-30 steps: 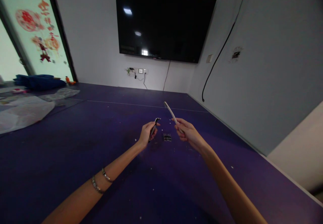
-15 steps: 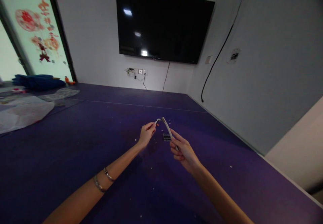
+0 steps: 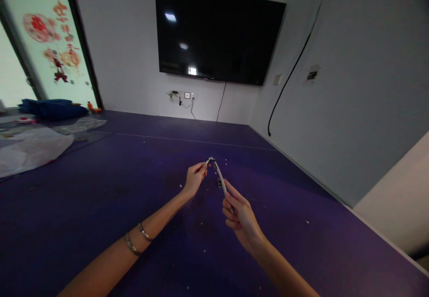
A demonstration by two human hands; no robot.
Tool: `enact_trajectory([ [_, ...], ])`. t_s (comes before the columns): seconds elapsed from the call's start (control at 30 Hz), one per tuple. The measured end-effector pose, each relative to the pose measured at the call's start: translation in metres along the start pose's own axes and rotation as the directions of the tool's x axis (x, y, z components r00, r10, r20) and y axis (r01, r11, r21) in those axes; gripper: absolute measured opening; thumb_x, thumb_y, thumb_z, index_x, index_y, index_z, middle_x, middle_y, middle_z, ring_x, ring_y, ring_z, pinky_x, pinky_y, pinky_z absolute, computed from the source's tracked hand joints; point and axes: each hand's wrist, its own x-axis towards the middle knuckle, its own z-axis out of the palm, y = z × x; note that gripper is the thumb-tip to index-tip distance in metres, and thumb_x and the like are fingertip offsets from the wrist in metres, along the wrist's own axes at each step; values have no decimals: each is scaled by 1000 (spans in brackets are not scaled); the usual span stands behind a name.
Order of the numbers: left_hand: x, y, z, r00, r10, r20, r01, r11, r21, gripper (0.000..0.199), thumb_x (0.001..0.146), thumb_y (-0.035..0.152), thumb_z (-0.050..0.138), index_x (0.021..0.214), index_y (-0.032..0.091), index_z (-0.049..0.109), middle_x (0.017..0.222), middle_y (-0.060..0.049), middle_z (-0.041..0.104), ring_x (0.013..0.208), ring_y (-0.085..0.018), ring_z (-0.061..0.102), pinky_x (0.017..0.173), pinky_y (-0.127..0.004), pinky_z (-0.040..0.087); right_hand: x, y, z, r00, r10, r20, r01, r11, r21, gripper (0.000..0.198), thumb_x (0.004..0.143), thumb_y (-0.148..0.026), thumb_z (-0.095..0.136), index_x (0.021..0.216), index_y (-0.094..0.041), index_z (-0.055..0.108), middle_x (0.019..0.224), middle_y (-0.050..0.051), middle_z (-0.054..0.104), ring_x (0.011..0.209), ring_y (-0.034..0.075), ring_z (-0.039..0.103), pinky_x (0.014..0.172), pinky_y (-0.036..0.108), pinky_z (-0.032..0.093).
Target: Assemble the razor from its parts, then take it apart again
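So from where I'm sitting, watching the head feed: the left hand (image 3: pixel 194 178) has its thumb and fingers pinched around a small razor-like tool (image 3: pixel 211 159) with a curved, silvery head. Most of its handle is hidden in the grip, so I can't swear to the exact type. The right hand (image 3: pixel 243 219) has its fingers wrapped round the lower handle of a pale toothbrush (image 3: pixel 220 176), which slants up and left so its head sits right at the tool's curved end. At this size I can't tell whether the bristles actually touch it. Both things are held up over a dark purple surface (image 3: pixel 134 176) sprinkled with white specks.

Just behind the toothbrush handle, partly covered by it, I can see a small dark case (image 3: pixel 219 183) lying on the surface. Two bracelets (image 3: pixel 132 244) circle the left forearm. Over on my far left there's a crumpled plastic bag (image 3: pixel 36 149), with a heap of blue cloth (image 3: pixel 52 109) beyond it. A big black TV (image 3: pixel 217 33) hangs on the wall ahead, above some sockets (image 3: pixel 187 95), and a black cable (image 3: pixel 291 71) dangles to its right.
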Motion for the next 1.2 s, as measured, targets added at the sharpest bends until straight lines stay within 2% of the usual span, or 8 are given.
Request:
enact_trajectory([
  [0.17, -4, 0, 4, 1000, 11, 17, -12, 999, 41, 34, 75, 44, 55, 82, 13, 66, 53, 4, 46, 43, -6, 36, 42, -19, 25, 5, 1, 2, 997, -70, -29, 71, 997, 39, 63, 71, -28, 65, 130, -26, 43, 53, -10, 34, 39, 1, 17, 37, 15, 6],
  [0.37, -3, 3, 3, 998, 43, -36, -40, 997, 68, 32, 76, 42, 54, 83, 12, 66, 52, 4, 45, 43, -6, 35, 41, -19, 25, -1, 14, 10, 1000, -10, -21, 10, 999, 32, 60, 71, -31, 65, 128, -25, 46, 53, -9, 35, 38, 1, 17, 36, 15, 5],
  [0.53, -5, 1, 4, 998, 53, -40, -50, 997, 64, 35, 75, 43, 55, 85, 12, 67, 53, 4, 47, 42, -6, 36, 40, -19, 28, 1, 7, 14, 991, -112, -74, 119, 989, 89, 59, 70, -25, 65, 126, -23, 47, 53, -10, 34, 38, 2, 17, 37, 15, 6],
  [0.77, -10, 6, 8, 997, 74, -30, -73, 996, 49, 34, 74, 44, 57, 79, 12, 68, 53, 4, 47, 38, -5, 38, 38, -19, 29, -5, 16, 14, 993, -96, -62, 102, 990, 96, 58, 72, -28, 63, 127, -27, 46, 55, -9, 32, 39, 2, 17, 37, 16, 5],
  [0.97, -13, 3, 11, 999, 46, -11, -45, 999, 30, 35, 73, 42, 59, 88, 11, 68, 54, 4, 49, 38, -5, 38, 36, -19, 30, 0, 13, 10, 991, -117, -62, 122, 988, 91, 58, 71, -28, 64, 126, -25, 47, 54, -10, 32, 39, 2, 16, 37, 16, 5],
  [1.2, -15, 1, 12, 999, 34, -15, -34, 999, 43, 35, 75, 42, 57, 89, 11, 68, 54, 4, 48, 37, -5, 35, 34, -18, 25, -2, 13, 10, 991, -114, -72, 121, 988, 92, 58, 71, -29, 64, 127, -24, 47, 54, -10, 32, 39, 2, 15, 37, 16, 5],
])
